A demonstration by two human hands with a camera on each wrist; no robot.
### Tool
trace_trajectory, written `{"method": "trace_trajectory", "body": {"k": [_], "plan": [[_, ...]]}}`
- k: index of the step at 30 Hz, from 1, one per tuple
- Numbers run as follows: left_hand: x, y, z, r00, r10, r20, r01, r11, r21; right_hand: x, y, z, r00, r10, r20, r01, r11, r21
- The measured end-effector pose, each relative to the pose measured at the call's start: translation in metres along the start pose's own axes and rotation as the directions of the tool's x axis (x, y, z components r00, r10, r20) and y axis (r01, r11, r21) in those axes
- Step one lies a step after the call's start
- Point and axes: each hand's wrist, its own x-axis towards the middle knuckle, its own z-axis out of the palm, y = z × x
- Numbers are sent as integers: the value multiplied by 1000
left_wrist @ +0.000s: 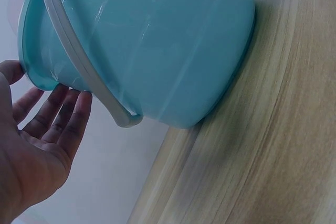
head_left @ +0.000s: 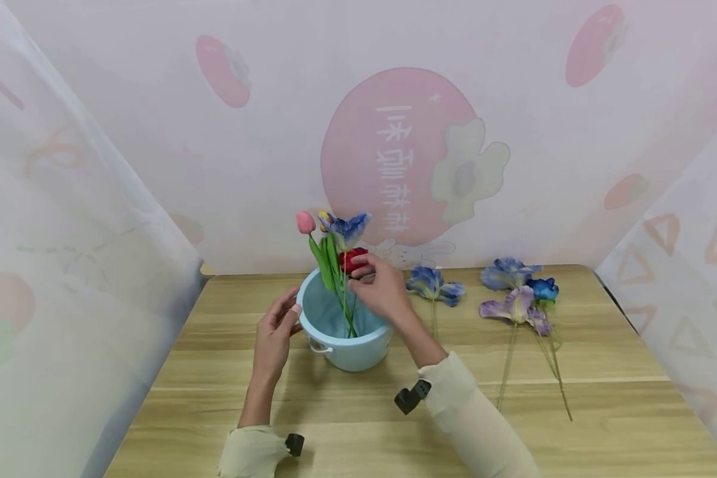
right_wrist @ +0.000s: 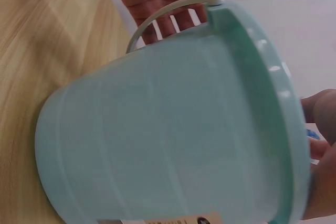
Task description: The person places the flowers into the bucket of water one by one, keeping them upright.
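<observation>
A light blue bucket (head_left: 358, 355) stands on the table. My left hand (head_left: 277, 325) holds it at the left of its rim, thumb on top and fingers against the outer wall; in the left wrist view the fingers (left_wrist: 52, 116) lie beside the pale handle (left_wrist: 79, 51). Over the bucket's mouth, my right hand (head_left: 382, 282) pinches a red flower (head_left: 351, 260) just below its bloom. A pink tulip (head_left: 305, 222) and a blue iris (head_left: 349, 230) with a yellow part rise from the bucket, green stems leaning inside. The right wrist view shows mostly the bucket wall (right_wrist: 157, 129).
Right of the bucket lies a blue iris (head_left: 433, 285) on the wooden table (head_left: 215, 385). Farther right are another blue iris (head_left: 508, 273), a blue rose (head_left: 544, 289) and a purple iris (head_left: 516, 307), stems toward me. A printed cloth (head_left: 263, 159) hangs behind and at both sides.
</observation>
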Motion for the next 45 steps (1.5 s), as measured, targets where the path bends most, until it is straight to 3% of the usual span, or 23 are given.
{"method": "trace_trajectory", "body": {"k": [7, 17, 35, 45], "plan": [[0, -1, -1, 1000, -5, -3, 5, 1000, -2, -15, 3, -21, 1000, 3, -4, -2, 990, 142], [-2, 0, -3, 1000, -14, -4, 14, 1000, 11, -29, 17, -58, 995, 26, -98, 2, 961, 278], [-2, 0, -2, 1000, -3, -5, 3, 1000, 7, -49, 78, -108, 981, 123, -151, -77, 957, 279], [-1, 0, 2, 1000, 11, -12, -11, 1000, -7, -68, 114, -135, 956, 237, -173, -186, 946, 265]]}}
